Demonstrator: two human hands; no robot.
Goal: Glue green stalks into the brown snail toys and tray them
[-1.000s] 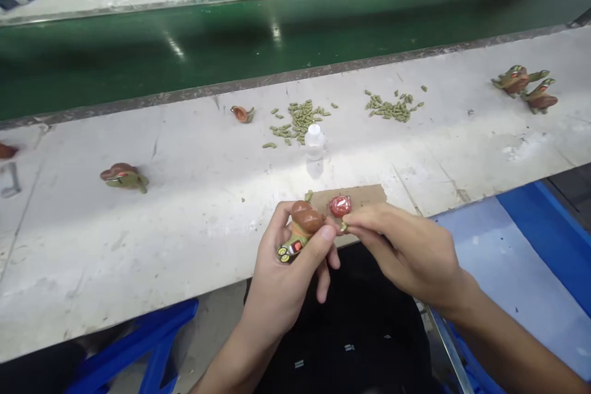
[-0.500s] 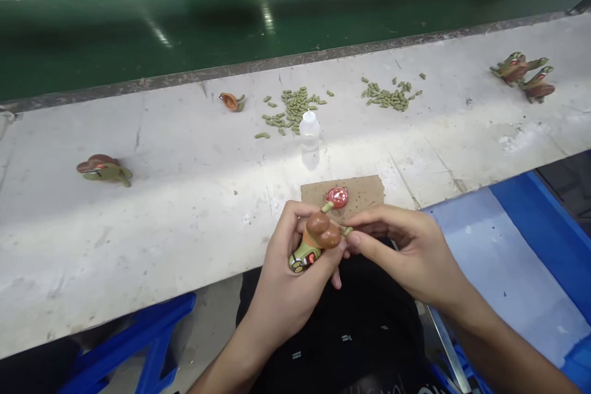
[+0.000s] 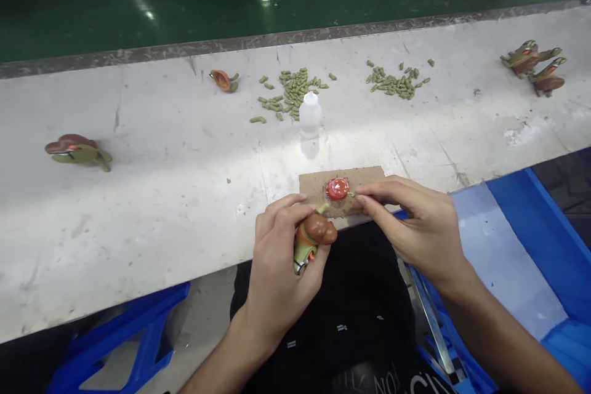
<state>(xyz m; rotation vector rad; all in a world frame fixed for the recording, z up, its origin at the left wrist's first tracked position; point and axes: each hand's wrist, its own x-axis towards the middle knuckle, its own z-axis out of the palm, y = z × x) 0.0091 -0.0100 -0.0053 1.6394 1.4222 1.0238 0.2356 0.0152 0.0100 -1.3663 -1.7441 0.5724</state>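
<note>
My left hand point(image 3: 281, 252) is closed around a brown and green toy figure point(image 3: 314, 235), with one small green stub sticking out at its top. Between thumb and forefinger, my right hand point(image 3: 410, 215) pinches a small green piece point(image 3: 353, 194). That piece is at the right edge of a glossy red blob or shallow red cap point(image 3: 337, 188); I cannot tell whether they touch. Beneath the red thing lies a piece of brown cardboard point(image 3: 318, 180) at the table's near edge.
A clear plastic bottle point(image 3: 310, 116) stands behind the cardboard. Loose green pieces lie in two piles, one left point(image 3: 295, 89) and one right point(image 3: 398, 85). Similar figures rest at the left point(image 3: 78, 151) and far right point(image 3: 530, 61). An orange-brown part point(image 3: 222, 80) lies farther back. A blue bin point(image 3: 530, 228) is at right.
My right hand has moved away from the figure to the red thing, carrying the small green piece. My left hand, still holding the figure, has shifted slightly left. The camera view has tilted down.
</note>
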